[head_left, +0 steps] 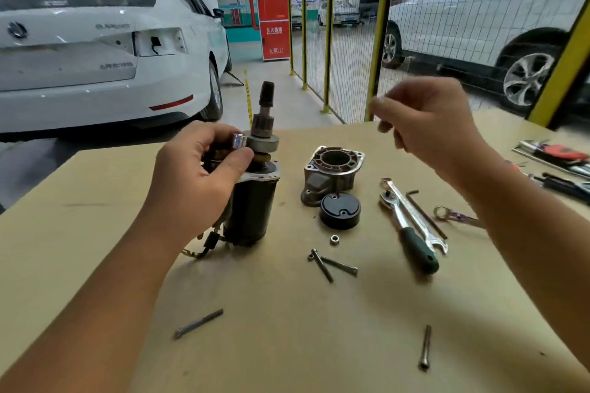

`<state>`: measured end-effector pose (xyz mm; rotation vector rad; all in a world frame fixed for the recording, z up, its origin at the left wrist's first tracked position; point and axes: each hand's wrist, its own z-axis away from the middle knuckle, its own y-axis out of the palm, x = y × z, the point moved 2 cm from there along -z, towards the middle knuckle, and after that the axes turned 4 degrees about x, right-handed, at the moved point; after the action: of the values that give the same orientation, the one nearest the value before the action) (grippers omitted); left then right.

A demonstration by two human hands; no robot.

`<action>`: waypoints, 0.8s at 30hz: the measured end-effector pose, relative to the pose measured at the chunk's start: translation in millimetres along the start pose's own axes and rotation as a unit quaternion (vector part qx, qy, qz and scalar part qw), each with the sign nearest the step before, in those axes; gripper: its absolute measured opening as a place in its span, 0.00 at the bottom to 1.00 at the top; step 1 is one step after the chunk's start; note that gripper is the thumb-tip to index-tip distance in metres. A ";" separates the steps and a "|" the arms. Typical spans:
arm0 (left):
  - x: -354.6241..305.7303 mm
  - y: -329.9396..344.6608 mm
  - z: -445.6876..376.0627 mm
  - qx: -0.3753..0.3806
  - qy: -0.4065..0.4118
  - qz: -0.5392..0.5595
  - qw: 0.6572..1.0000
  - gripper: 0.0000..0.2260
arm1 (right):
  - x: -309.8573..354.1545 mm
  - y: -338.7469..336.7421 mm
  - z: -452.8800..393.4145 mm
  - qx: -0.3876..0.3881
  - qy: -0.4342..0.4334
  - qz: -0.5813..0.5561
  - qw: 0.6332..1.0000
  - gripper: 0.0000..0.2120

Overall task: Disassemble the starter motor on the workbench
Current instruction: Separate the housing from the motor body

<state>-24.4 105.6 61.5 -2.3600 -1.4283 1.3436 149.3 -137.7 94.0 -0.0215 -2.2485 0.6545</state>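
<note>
My left hand (194, 182) gripped the starter motor (252, 201), standing it upright on the counter (287, 329) with its pinion shaft pointing up; a small shiny socket (238, 141) sat pinched at my fingertips. My right hand (427, 128) hovered above the counter, fingers loosely curled, blurred; I could not tell whether they held anything. Just beside the motor lay the removed nose housing (332, 174) and black end cap (340, 210), with a nut (334, 239), bolts (322, 265) and ratchet wrench (408, 233) nearby.
</note>
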 end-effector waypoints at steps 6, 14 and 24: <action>-0.2 1.8 -1.0 -0.007 -0.051 0.013 0.999 0.08 | -82.0 -7.8 36.9 0.135 0.217 0.225 0.940 0.08; -0.7 0.5 9.3 -0.053 -0.040 0.007 0.998 0.08 | -112.6 -37.9 25.6 0.084 0.226 0.284 0.928 0.07; 6.2 4.9 13.6 -0.065 0.052 -0.050 0.995 0.07 | -146.6 -100.0 37.8 0.132 0.338 0.359 0.860 0.19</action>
<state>-29.6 102.7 46.9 -2.3602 -1.6262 1.1196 243.8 -273.0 18.6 -0.8562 -1.4055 1.1293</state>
